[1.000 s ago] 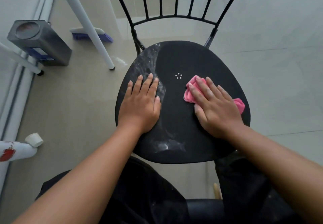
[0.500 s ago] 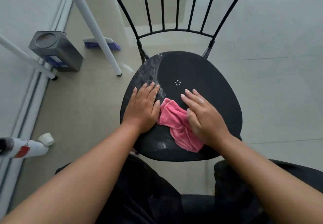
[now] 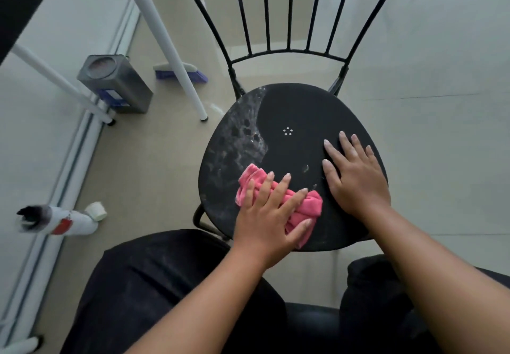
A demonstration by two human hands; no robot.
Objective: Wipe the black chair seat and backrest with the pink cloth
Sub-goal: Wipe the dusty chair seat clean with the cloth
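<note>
The black chair seat [image 3: 298, 105] lies straight below me, and its thin-barred backrest [image 3: 289, 52] rises at the far side. White soapy residue [image 3: 240, 138] covers the left part of the seat. The pink cloth [image 3: 311, 204] is bunched at the front left of the seat. My left hand [image 3: 267, 221] presses down on it with spread, nearly straight fingers. My right hand [image 3: 356, 177] lies flat on the right side of the seat, holding nothing.
White slanted frame legs [image 3: 171, 50] stand on the floor left of the chair. Further left are a square metal can [image 3: 116, 85], a purple brush [image 3: 179, 76] and a white spray bottle [image 3: 63, 219] lying by the wall track. My dark-clothed knees are against the seat's front.
The cloth went from under my right hand to under my left, sliding to the front left of the seat. My right hand moved to the bare right side.
</note>
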